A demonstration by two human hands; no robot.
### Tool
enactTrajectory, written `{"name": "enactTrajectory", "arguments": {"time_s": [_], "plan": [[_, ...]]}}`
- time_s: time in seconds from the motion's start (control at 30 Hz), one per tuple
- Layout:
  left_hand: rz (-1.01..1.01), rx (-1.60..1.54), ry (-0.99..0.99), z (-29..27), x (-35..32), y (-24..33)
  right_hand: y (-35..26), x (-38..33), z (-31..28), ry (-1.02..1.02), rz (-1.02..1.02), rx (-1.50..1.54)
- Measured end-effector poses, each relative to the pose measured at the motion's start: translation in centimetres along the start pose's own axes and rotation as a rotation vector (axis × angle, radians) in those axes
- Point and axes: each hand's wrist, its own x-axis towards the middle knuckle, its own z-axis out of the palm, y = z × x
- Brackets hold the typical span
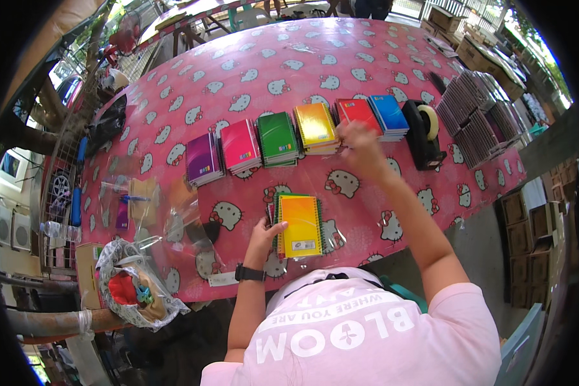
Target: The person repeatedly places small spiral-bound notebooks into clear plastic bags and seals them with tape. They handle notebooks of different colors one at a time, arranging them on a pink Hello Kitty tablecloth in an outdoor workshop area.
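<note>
My left hand [262, 239] grips a small stack of spiral notebooks [300, 222] by its left edge, thumb on top. A yellow notebook is uppermost, and a green edge shows beneath it. My right hand [361, 145] is over the near part of the red notebook stack [354, 109], its fingers blurred. In a row across the table, left to right, are a purple stack [203, 157], a pink stack [240, 141], a green stack [277, 136], a yellow stack [316, 125], then the red one and a blue stack [388, 116].
A black tape dispenser [424, 145] stands right of the blue stack. Beyond it are piles of wrapped notebooks [479, 116]. Clear plastic [180, 219] and a lined basket [135, 286] are at the left. A pink patterned cover [270, 64] spreads over the table.
</note>
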Motion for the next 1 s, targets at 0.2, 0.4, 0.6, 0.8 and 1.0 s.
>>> {"name": "enactTrajectory", "arguments": {"time_s": [0.2, 0.4, 0.6, 0.8, 1.0], "plan": [[0.002, 0.011, 0.081, 0.4, 0.3, -0.4, 9.6, 0.8, 0.7, -0.222, 0.170, -0.215], [0.005, -0.013, 0.040, 0.8, 0.2, 0.3, 10.2, -0.4, 2.4, 0.099, -0.012, -0.200], [0.010, -0.091, 0.043, 0.0, 0.9, -1.8, 1.2, 1.2, -3.9, 0.420, 0.349, 0.595], [-0.079, -0.396, -0.094, -1.8, 1.8, -4.3, -8.6, -8.4, -0.4, -0.333, 0.756, 1.064], [0.060, -0.199, -0.039, 0.0, 0.3, -2.0, -1.1, -4.6, -0.5, -0.302, 0.383, 0.702]]}}
